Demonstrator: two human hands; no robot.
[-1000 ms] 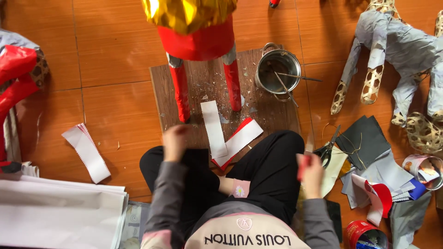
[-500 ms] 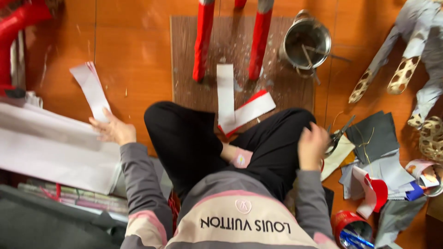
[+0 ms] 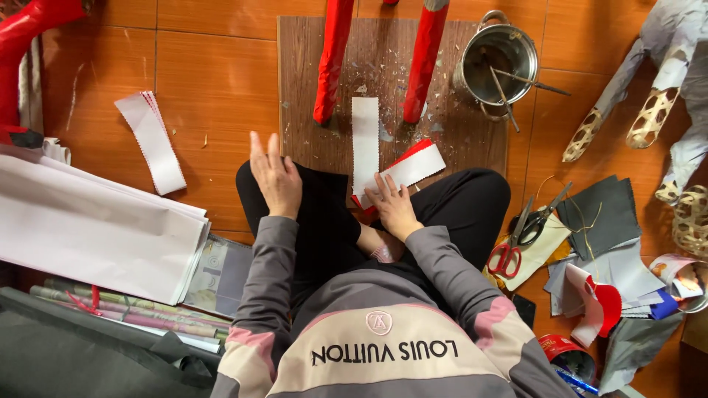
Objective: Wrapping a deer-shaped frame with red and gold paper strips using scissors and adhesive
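Left to right: a pinked-edge white paper strip (image 3: 152, 140) lies on the orange tiled floor (image 3: 214, 81), at ten o'clock from the left hand (image 3: 276, 177), whose fingers are spread flat, released. The right hand (image 3: 394, 206), fingers extended, rests on a white-and-red paper strip (image 3: 407, 166); red-handled scissors (image 3: 516, 239) lie at three o'clock.
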